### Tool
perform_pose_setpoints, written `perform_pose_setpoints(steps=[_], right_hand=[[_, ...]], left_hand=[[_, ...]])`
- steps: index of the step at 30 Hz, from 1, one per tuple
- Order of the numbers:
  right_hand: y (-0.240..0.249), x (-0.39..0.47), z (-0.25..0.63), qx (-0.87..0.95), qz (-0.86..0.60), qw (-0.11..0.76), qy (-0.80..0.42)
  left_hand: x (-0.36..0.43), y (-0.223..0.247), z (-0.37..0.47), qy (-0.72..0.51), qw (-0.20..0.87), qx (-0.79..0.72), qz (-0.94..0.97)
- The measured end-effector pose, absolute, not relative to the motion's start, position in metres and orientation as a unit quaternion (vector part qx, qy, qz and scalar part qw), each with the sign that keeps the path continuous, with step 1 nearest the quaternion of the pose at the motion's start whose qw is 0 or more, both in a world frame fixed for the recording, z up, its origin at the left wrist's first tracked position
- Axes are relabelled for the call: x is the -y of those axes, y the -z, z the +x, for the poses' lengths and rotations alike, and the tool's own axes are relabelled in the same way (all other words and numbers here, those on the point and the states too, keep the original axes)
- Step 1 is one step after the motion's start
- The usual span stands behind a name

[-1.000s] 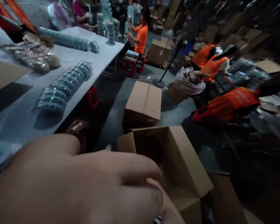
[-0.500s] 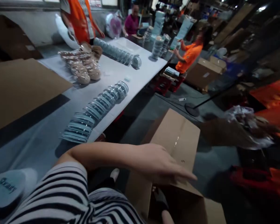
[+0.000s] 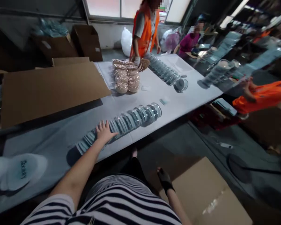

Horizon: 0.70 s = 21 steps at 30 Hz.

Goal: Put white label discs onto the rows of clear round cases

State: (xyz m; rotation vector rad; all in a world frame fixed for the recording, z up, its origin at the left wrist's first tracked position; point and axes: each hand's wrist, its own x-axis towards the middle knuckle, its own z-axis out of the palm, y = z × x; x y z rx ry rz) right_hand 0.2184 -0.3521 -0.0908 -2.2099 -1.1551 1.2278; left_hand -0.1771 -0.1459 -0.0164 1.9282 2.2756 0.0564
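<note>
My left hand [image 3: 105, 132] lies with fingers spread on a long row of round, pale blue pieces [image 3: 128, 120] with shiny clear plastic around them. The row rests on its side along the near edge of the white-covered table [image 3: 178, 107]. What exactly the round pieces are, I cannot make out. My right hand [image 3: 165, 180], in a dark glove with bare fingertips, hangs low beside a brown cardboard box [image 3: 208, 190]. Its fingers look stretched out, though dark and blurred, and nothing shows in them.
Plastic-wrapped beige round items [image 3: 127, 79] stand beyond the row, near a person in an orange vest [image 3: 144, 31]. A second clear row [image 3: 164, 70] lies farther back. A large cardboard sheet or box top [image 3: 51, 90] is at left, with a white lettered object [image 3: 25, 172] nearer me.
My left hand has moved from over the cardboard box onto the row of round pieces. My right hand has come up out of the box. The view has swung left.
</note>
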Motion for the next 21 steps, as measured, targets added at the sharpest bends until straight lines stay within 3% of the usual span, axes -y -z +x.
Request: perform_pose_setpoints(steps=[6, 9, 13, 21], right_hand=[[0.041, 0.07, 0.296, 0.527, -0.765, 0.239, -0.282], [0.017, -0.02, 0.278, 0.661, -0.703, 0.143, -0.222], [0.021, -0.053, 0.252, 0.784, -0.599, -0.025, -0.164], [0.032, -0.078, 0.264, 0.8, -0.588, -0.004, -0.121]], left_hand=[[0.165, 0.048, -0.191, -0.071, 0.043, -0.664, 0.743], [0.174, 0.055, -0.195, -0.065, 0.04, -0.656, 0.751], [0.176, 0.055, -0.192, -0.059, 0.05, -0.654, 0.753], [0.172, 0.053, -0.189, -0.087, 0.035, -0.64, 0.763]])
